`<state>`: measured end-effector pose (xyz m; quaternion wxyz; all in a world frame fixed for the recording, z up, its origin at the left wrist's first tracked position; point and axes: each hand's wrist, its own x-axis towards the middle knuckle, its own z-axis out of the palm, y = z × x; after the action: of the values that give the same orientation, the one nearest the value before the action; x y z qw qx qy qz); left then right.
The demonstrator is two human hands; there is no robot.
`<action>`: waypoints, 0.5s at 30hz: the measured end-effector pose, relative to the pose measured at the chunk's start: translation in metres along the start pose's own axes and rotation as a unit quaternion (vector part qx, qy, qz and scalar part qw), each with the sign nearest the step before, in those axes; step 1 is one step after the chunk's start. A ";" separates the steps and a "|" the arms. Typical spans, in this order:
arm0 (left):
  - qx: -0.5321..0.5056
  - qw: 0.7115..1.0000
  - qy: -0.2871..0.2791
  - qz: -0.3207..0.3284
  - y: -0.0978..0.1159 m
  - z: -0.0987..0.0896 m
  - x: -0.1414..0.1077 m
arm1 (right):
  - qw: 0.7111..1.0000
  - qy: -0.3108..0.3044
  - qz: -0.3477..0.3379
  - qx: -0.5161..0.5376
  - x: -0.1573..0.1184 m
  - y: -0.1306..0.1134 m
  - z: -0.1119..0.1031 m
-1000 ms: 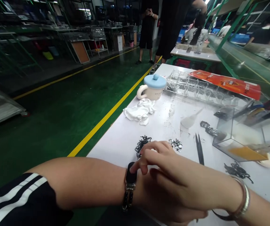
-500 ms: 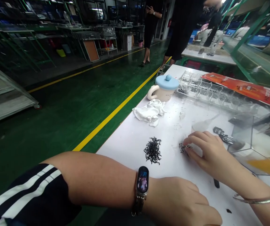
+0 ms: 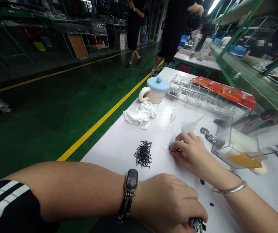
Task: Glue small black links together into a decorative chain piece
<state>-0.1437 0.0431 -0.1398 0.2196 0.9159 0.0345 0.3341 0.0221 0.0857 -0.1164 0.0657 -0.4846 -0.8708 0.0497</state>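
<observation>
My left hand [image 3: 170, 202], a dark band on its wrist, is closed with curled fingers on a shiny dark metal piece [image 3: 197, 224] at the bottom edge, partly hidden by the fingers. Farther up the table, my right hand [image 3: 189, 150] has its thumb and fingertips closed around a few small dark metal pieces [image 3: 178, 150]; the fingers cover some of them. Left of it lies a loose pile of small black curved pieces [image 3: 143, 154]. More shiny dark pieces [image 3: 209, 135] lie just beyond the right hand.
A white cloth [image 3: 140, 115] and a lidded mug [image 3: 155, 92] stand along the left table edge. Behind are a clear compartment tray [image 3: 194, 94] and an orange-red packet [image 3: 226, 92]. A clear box [image 3: 236, 152] sits at right. Two people stand in the aisle.
The view has swung to the right, so the table things sit farther left. The shiny metal piece at my left fingers has come into sight. My right hand stays at the small pieces.
</observation>
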 end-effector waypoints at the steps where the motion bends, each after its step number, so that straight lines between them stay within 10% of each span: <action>1: -0.003 1.000 -0.003 -0.008 0.000 0.000 0.000 | 1.000 -0.006 -0.003 0.001 0.001 -0.001 0.000; 8: -0.086 0.990 -0.019 -0.108 0.001 -0.004 0.002 | 0.998 -0.035 -0.024 0.047 0.009 -0.003 -0.007; 12: -0.180 0.960 0.075 -0.200 0.002 -0.014 0.006 | 0.993 -0.004 -0.003 0.118 -0.007 0.004 -0.024; 15: -0.224 0.929 0.145 -0.255 0.003 -0.025 0.010 | 0.934 0.064 0.068 0.344 -0.035 0.009 -0.035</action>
<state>-0.1517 0.0521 -0.1150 0.4894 0.7449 0.2229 0.3948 0.0537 0.0611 -0.0859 0.2802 -0.4928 -0.7595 0.3191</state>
